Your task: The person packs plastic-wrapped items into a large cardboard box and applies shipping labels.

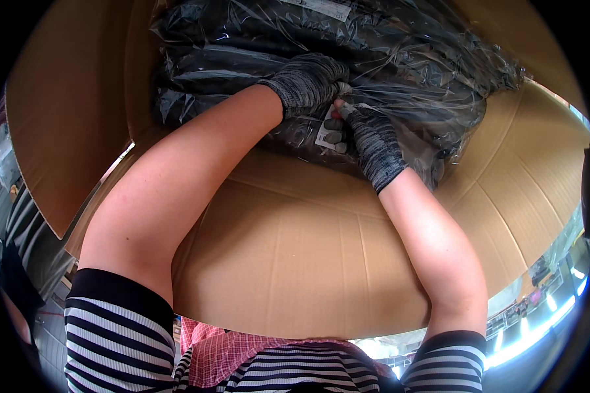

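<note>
Dark goods packed in clear plastic bags (229,65) lie inside a large cardboard box. My left hand (308,82), in a grey knit glove, is closed with its fingertips pinching the gathered plastic of the front bag. Close against it, my right hand (373,137), gloved the same way, has its thumb and fingers closed on that same plastic. A bare thumb tip shows at the glove's end. Partly behind the right fingers is a white printed label (326,134) on the bag. What kind of goods the bags hold cannot be made out.
The box's front flap (288,255) bends down toward my body beneath both forearms. A tall flap (72,111) stands at the left. Another white label (321,8) shows on a bag farther back. At the far left edge, part of another person (19,288) is visible.
</note>
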Available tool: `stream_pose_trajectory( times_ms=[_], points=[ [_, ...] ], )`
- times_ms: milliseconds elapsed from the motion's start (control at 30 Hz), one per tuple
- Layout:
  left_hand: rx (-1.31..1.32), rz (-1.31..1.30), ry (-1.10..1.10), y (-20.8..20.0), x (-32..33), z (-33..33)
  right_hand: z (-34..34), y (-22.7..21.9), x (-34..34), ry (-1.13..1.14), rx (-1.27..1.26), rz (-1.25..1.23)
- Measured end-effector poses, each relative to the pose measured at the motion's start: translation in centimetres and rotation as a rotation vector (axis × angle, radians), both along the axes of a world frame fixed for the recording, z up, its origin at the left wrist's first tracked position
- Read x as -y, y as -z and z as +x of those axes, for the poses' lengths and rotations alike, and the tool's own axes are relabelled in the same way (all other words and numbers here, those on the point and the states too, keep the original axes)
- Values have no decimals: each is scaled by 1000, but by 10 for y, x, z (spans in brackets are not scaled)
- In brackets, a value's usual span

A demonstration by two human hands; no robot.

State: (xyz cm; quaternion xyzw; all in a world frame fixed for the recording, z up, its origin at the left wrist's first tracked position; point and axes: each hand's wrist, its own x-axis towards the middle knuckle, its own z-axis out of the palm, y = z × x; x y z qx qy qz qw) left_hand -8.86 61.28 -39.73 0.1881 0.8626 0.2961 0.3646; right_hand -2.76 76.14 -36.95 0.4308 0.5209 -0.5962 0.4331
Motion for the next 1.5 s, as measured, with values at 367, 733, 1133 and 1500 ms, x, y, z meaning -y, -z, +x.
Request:
stream_pose_trajectory(
  times_ms=[367, 733, 1133, 1500],
  points=[
    [-204, 42, 121, 1, 12, 4, 4, 5, -3, 35, 103, 40],
    [-195, 77, 37, 15, 11, 9, 10, 15, -1, 21, -48, 18],
    [-139, -19, 58, 15, 5, 7, 29, 11, -11, 107, -91, -51],
    [-153, 23, 40, 12, 5, 9, 30, 8, -20, 85, -87, -112]
  ],
)
